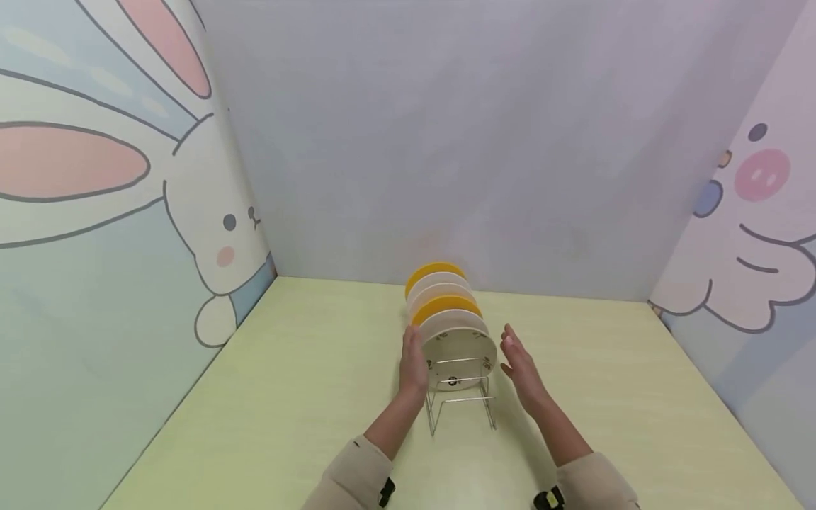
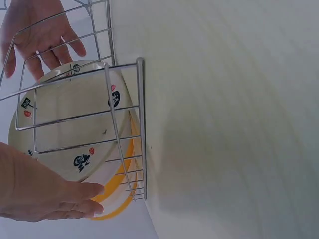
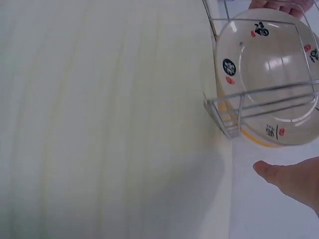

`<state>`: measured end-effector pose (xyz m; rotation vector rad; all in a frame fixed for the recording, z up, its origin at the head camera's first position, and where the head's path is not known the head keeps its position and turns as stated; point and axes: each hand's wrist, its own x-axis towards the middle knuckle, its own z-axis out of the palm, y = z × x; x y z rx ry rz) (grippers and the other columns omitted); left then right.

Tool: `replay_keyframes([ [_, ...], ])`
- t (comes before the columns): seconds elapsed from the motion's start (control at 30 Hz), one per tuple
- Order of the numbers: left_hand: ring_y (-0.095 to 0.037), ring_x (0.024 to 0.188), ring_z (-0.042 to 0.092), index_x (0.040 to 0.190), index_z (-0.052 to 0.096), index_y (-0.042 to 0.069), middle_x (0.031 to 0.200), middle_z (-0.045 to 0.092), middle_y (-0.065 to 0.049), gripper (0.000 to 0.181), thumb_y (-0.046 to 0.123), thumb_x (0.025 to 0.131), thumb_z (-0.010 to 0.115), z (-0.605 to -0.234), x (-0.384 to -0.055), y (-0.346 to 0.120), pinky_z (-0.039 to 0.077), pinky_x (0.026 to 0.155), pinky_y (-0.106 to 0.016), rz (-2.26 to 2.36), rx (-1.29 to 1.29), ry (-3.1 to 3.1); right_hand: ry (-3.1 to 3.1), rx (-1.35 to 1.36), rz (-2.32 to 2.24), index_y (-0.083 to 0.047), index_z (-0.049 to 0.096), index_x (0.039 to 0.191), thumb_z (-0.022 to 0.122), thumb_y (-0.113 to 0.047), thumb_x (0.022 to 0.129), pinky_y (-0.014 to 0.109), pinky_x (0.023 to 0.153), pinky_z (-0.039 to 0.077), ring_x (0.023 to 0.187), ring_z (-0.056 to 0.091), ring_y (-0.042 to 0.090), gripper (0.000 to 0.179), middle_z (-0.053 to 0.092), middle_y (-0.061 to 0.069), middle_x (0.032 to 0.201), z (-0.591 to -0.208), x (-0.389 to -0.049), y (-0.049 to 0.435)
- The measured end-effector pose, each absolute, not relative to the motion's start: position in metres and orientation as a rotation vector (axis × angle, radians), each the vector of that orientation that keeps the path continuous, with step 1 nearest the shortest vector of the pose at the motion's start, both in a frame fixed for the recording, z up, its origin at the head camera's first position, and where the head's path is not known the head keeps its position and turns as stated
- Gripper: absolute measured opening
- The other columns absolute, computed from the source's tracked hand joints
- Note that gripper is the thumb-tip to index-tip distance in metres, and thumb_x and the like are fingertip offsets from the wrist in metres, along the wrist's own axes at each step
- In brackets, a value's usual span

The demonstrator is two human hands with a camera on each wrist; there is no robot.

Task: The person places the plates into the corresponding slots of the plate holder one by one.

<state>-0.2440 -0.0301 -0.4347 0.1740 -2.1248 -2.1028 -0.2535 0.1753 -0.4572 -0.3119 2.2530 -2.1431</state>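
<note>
table [image 1: 299, 397]: pale green, bears wire rack [image 1: 462, 409] | rack: plates upright in a row, white front plate [image 1: 460, 348] nearest | left hand [image 1: 413, 363]: fingers straight, touching that plate's left edge | right hand [image 1: 519, 366]: flat, just beside plate, holding nothing

1 wire rack [image 1: 460, 405] stands on 1 table [image 1: 299, 382], holding 4 plates: 2 white plates [image 1: 460, 348] and 2 yellow plates [image 1: 444, 307]. 2 hands flank it.

Head view looks down from behind at the rack [image 1: 461, 404], mid-frame; both wrist views sit close, sharing its front plate [image 2: 70, 124] [image 3: 266, 74].
</note>
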Motion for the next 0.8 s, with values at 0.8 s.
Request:
replay_keyframes([
  [0.8,-0.031,0.133,0.025,0.140,0.040,0.010,0.144,0.035,-0.010,0.062,0.050,0.099,0.017,-0.439,-0.260,-0.048,0.012,0.106,-0.054,-2.153,-0.101,-2.228,2.286,-0.135,-2.248,-0.005,0.005,0.149,0.023,-0.041,0.101,0.063,0.101,0.012,0.136,0.005,0.038,0.063,0.004,0.016,0.153,-0.461,-0.229,0.128],
])
